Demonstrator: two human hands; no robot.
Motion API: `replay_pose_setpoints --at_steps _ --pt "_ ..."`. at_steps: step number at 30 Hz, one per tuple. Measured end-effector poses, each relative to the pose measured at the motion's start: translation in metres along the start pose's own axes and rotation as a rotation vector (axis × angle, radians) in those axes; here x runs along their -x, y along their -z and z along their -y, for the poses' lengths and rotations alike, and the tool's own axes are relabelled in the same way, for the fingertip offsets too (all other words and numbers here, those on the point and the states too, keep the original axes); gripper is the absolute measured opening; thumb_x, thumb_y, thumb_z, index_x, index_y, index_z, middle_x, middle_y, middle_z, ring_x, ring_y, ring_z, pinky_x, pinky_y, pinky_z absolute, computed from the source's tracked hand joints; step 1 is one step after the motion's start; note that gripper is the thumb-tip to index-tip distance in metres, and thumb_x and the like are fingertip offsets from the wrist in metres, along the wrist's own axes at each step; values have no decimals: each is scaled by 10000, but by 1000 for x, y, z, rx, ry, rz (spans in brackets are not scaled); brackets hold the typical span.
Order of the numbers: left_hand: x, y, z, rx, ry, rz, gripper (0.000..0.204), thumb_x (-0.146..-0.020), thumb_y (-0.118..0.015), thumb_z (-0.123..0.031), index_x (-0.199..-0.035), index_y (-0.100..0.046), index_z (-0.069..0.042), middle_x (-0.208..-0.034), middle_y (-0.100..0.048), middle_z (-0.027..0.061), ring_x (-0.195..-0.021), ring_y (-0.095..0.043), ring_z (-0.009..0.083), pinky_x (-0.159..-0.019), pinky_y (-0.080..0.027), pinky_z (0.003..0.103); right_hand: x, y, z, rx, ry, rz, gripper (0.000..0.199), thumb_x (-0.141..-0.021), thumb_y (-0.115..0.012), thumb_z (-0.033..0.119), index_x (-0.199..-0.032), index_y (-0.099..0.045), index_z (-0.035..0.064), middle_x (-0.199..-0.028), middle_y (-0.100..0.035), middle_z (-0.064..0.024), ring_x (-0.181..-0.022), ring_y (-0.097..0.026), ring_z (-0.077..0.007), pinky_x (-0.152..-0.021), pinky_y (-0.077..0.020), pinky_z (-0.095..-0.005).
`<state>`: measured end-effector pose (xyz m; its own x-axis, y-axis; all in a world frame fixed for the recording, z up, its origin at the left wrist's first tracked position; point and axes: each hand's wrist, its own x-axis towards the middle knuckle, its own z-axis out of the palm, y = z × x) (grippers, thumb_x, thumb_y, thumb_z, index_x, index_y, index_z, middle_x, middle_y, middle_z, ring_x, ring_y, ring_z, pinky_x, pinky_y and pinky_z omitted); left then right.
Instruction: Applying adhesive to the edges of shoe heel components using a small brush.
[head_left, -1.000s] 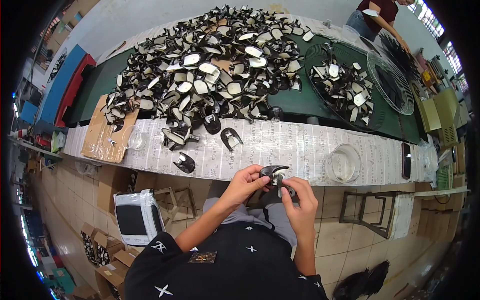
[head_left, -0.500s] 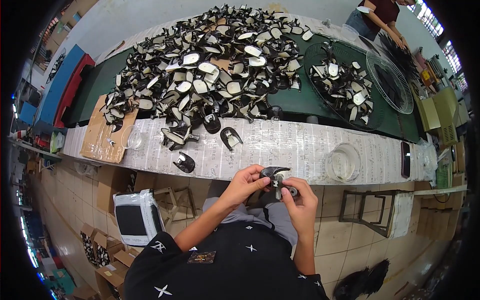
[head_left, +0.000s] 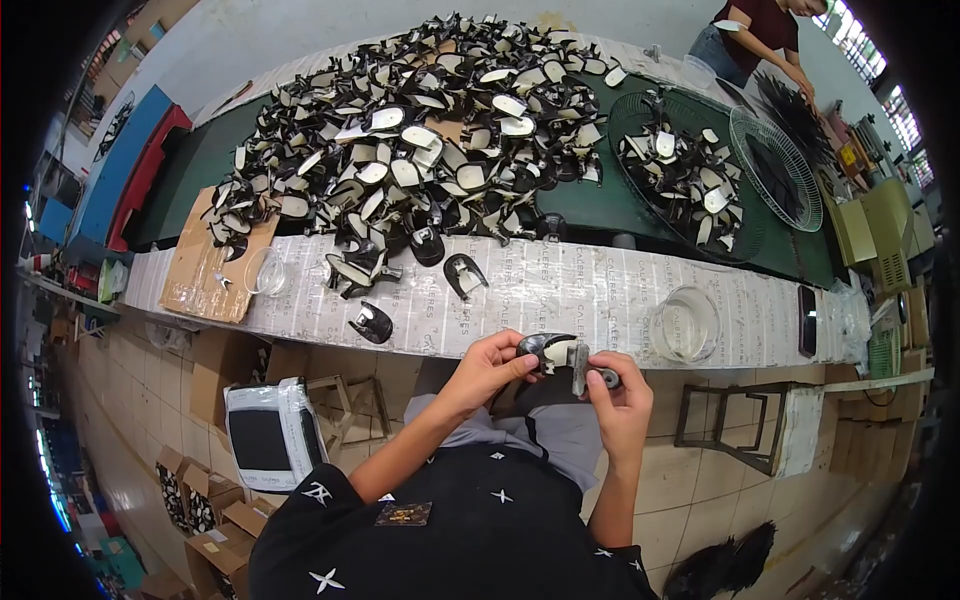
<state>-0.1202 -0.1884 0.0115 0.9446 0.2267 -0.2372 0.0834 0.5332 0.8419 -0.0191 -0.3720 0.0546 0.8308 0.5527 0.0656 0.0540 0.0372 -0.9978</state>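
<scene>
My left hand [head_left: 487, 372] is closed on a curved, cup-shaped black shoe heel piece [head_left: 553, 350] with a cream inside, thumb on its near side. Pinched in my right hand [head_left: 622, 402] is a small grey brush-like tool [head_left: 579, 369] with a flat rectangular head and a dark, round-ended handle. The tool's head stands upright beside the open right end of the heel piece; whether they touch I cannot tell. Similar heel pieces lie loose on the bench in front of me, among them one black piece [head_left: 371, 322] near its front edge.
A large heap of heel pieces [head_left: 420, 150] covers the green belt, with more in a wire basket [head_left: 617, 150]. On the bench are a clear round tub [head_left: 687, 326], a phone [head_left: 807, 320] and a cardboard sheet [head_left: 187, 270]. A co-worker [head_left: 760, 45] stands far right.
My right hand has moved slightly right, bringing the tool from over the heel piece's opening to its right side. The left hand stays nearly in place on the piece.
</scene>
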Motion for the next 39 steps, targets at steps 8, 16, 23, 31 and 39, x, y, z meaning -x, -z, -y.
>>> replay_pose_setpoints --at_steps 8,16,23,31,39 --pt "2 -4 -2 -1 4 13 163 -917 -646 -99 -1028 -581 1 -929 -676 66 -846 -632 94 -772 -500 220 -2 -13 20 473 269 85 182 -835 -663 9 -1016 -650 3 -989 -631 -128 -853 -636 -251 -720 -509 -322" --pt "1 -5 -3 -16 -1 22 167 -913 -656 -104 -1021 -583 1 -918 -675 60 -830 -618 82 -749 -489 215 -8 -14 18 502 321 110 184 -848 -654 14 -1032 -642 7 -1014 -614 -130 -857 -633 -264 -723 -514 -333" --pt "0 -6 -2 -22 7 15 167 -913 -655 -106 -1019 -581 0 -929 -676 65 -835 -624 86 -750 -491 218 -9 -11 18 606 310 21 200 -861 -630 -5 -1061 -627 9 -1037 -594 -132 -829 -629 -246 -651 -531 -312" --pt "-4 -1 1 3 22 8 142 -934 -627 -119 -994 -574 -2 -939 -676 81 -856 -653 115 -770 -513 229 -7 -6 21 542 258 -86 173 -860 -638 3 -1033 -647 1 -1006 -618 -124 -818 -634 -213 -628 -532 -286" --pt "-7 -1 -1 155 67 23 160 -963 -582 -157 -1004 -546 -7 -968 -665 115 -855 -692 185 -748 -570 249 -2 -6 19 366 137 -88 177 -874 -641 10 -1047 -651 -23 -995 -638 -99 -675 -596 -88 -516 -506 -209"
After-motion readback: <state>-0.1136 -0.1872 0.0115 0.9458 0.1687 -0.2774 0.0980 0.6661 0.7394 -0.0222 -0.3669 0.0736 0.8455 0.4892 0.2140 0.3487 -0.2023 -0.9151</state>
